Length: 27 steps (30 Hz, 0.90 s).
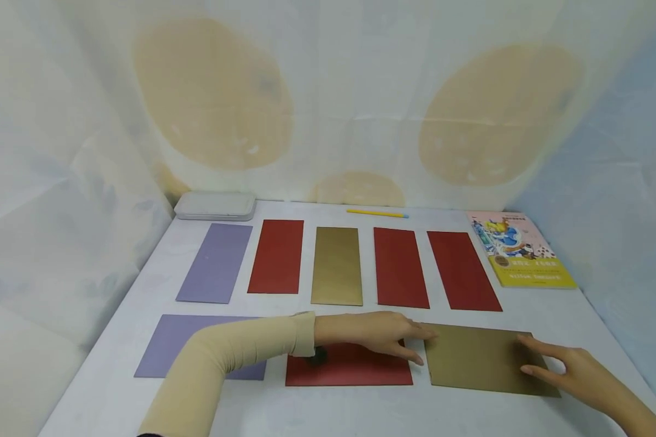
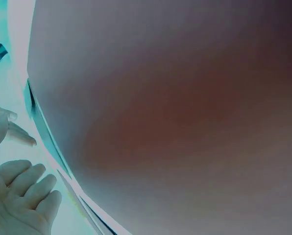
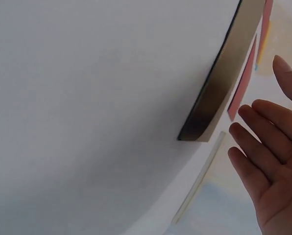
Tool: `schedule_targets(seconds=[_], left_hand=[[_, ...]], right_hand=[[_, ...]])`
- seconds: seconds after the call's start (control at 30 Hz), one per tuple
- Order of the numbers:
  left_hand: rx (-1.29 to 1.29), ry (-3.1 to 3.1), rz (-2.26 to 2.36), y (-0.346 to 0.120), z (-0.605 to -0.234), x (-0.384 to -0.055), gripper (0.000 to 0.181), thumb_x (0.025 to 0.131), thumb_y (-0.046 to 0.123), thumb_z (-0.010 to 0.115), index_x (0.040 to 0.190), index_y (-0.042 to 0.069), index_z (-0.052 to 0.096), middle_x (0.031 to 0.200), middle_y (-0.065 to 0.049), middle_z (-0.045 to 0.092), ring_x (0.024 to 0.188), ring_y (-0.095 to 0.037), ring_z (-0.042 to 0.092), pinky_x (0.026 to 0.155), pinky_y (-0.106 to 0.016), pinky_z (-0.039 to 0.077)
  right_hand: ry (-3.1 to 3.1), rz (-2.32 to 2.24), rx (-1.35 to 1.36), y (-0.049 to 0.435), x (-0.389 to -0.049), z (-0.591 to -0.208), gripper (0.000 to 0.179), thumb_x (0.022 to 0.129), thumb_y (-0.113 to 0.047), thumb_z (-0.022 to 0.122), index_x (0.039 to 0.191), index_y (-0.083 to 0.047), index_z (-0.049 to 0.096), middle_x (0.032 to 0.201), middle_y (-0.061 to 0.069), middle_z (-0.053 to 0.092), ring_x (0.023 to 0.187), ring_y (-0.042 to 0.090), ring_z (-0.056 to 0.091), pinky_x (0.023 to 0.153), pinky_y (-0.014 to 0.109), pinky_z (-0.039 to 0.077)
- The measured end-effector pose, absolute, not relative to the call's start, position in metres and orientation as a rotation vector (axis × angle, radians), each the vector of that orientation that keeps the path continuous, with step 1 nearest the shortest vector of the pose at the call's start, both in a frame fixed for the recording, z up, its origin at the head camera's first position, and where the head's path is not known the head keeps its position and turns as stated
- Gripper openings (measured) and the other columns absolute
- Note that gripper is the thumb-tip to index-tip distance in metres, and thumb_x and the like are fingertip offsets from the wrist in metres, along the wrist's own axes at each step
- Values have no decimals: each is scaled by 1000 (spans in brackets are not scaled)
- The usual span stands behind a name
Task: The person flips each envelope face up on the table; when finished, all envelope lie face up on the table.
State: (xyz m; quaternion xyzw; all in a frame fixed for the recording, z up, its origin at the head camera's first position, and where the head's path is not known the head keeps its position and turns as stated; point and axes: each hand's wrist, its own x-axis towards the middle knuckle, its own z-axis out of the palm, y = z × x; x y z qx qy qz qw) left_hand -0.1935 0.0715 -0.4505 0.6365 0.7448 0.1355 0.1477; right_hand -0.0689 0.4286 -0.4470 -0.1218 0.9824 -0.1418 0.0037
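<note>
A gold rectangular card (image 1: 478,359) lies lengthwise at the front right of the white table. My left hand (image 1: 379,331) reaches across from the left, its extended fingers at the card's left edge. Below its wrist, partly covered, is a red card (image 1: 350,370) lying the same way. Over the gold card's right end, my right hand (image 1: 585,370) has its thumb and forefinger spread apart. The right wrist view shows the fingers of that hand (image 3: 278,171) loosely extended beside the gold card (image 3: 209,93). Neither hand grips anything.
A purple card (image 1: 169,346) lies at front left, partly behind the beige sleeve (image 1: 240,343). Behind stands a row of upright-laid cards: purple (image 1: 215,264), red (image 1: 276,258), gold (image 1: 336,267) and two more red. Farther back are a pale case (image 1: 215,206), a yellow pencil (image 1: 377,213) and a book (image 1: 522,249).
</note>
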Motion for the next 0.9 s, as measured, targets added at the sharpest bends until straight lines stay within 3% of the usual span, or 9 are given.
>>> schedule_targets(seconds=[0.1,0.3,0.47,0.63,0.8,0.9], left_hand=[[1789,2158,419,62,-446,-191,65,97,44,55,150,13,35,151,4,38,135,2,30,104,-10,23],[1700,2212,485,38,-435,-193,68,96,48,52,152,16,31,153,9,32,140,-1,22,110,-17,15],[1642,2226,562,14,-432,-192,68,96,49,52,152,18,30,154,10,31,143,-5,18,111,-21,19],[1638,2247,607,-9,-435,-188,70,96,51,51,153,17,30,155,8,29,143,-7,17,111,-23,21],[1608,2313,642,-35,-436,-181,70,95,52,52,152,18,31,154,7,31,143,-14,22,112,-28,23],[1551,2377,655,-53,-435,-176,70,94,53,54,152,21,31,154,6,33,142,-17,25,110,-32,29]], right_hand=[[3109,-473,-403,424,-69,-443,58,77,-36,80,127,-11,65,116,18,66,99,-3,58,68,31,54],[3070,-582,-369,407,-69,-433,64,79,-38,78,134,-11,59,126,17,62,107,-11,49,74,39,55],[3156,-628,-497,392,-69,-429,69,74,-33,83,136,-17,58,125,13,62,111,-16,41,73,24,53],[3170,-670,-587,377,-71,-424,75,72,-32,85,139,-20,55,130,4,59,114,-18,37,76,17,50],[3147,-753,-695,357,-74,-415,76,72,-30,85,140,-20,53,135,-4,56,120,-20,33,87,2,33],[3113,-797,-798,345,-78,-410,77,73,-27,85,142,-18,51,137,-2,55,123,-16,36,90,2,31]])
